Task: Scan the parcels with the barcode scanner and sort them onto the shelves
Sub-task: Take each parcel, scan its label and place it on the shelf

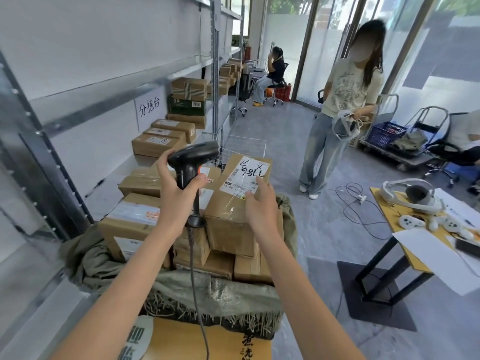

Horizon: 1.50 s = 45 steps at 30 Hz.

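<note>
The left hand grips the handle of the black barcode scanner, fingers wrapped round it, the scanner's head tipped toward the right. Its cable hangs straight down between the forearms. Just to the right of it, the right hand holds a brown cardboard parcel by its near right edge, thumb and fingers on the top beside the white shipping label scrawled with black marker. The parcel is tilted, sitting on top of a heap of other boxes in a green woven sack below both hands. Beyond the left hand, metal shelves carry more parcels. Off past the right hand a person stands on the grey floor.
</note>
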Each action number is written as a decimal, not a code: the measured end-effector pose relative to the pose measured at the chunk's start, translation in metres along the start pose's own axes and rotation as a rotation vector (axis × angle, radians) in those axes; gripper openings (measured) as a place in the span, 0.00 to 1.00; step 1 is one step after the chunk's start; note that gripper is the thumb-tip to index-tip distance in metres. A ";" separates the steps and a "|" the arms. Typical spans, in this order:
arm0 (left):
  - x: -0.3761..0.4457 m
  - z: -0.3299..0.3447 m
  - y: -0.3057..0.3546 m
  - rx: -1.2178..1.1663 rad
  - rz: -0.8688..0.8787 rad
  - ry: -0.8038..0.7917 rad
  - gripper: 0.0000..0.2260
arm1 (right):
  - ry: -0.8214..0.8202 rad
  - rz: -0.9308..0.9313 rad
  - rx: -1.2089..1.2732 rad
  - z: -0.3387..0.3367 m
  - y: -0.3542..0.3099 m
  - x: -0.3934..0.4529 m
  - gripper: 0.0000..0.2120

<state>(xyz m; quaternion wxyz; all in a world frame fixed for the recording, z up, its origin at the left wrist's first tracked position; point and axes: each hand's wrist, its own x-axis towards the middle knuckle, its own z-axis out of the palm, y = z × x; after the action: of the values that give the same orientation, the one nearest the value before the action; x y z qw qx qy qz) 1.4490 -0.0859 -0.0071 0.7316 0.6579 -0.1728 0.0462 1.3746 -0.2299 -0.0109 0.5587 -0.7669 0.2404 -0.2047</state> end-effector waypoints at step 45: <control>-0.005 -0.106 0.053 -0.158 -0.015 0.173 0.27 | -0.472 -0.370 0.038 0.094 -0.082 -0.108 0.31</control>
<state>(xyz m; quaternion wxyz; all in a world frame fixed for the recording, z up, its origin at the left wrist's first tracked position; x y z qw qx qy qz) 1.4496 0.0252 0.0334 0.7938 0.5928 -0.1072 0.0838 1.3543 -0.0728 0.0350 0.5667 -0.8134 -0.0438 -0.1238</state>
